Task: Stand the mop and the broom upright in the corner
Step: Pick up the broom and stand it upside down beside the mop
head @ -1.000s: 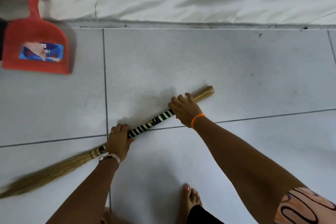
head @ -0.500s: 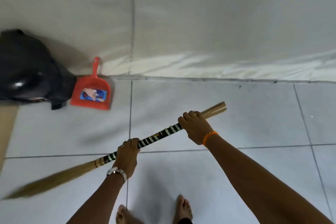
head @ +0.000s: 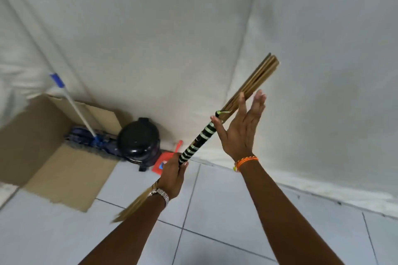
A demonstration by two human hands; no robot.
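The broom (head: 199, 138), a bundle of straw with a black-and-green striped grip, slants up to the right in the air. My left hand (head: 172, 173) is closed around the lower end of the striped grip, and the bristles (head: 133, 204) trail down to the left behind my wrist. My right hand (head: 241, 129) is beside the upper part of the handle with its fingers spread, the thumb touching the grip. The mop (head: 75, 109), with a white pole and a blue head (head: 94, 141), leans upright in the far-left corner.
A black lidded bin (head: 137, 142) stands by the wall next to the mop head. A red dustpan (head: 167, 160) lies behind my left hand. Flattened cardboard (head: 64, 170) covers the floor and wall in the corner. White cloth (head: 193, 38) hangs over the walls.
The broom rose from near the floor to a steep slant. My right hand loosened its grip and its fingers spread. The view swung up and left, bringing the corner and the mop into sight.
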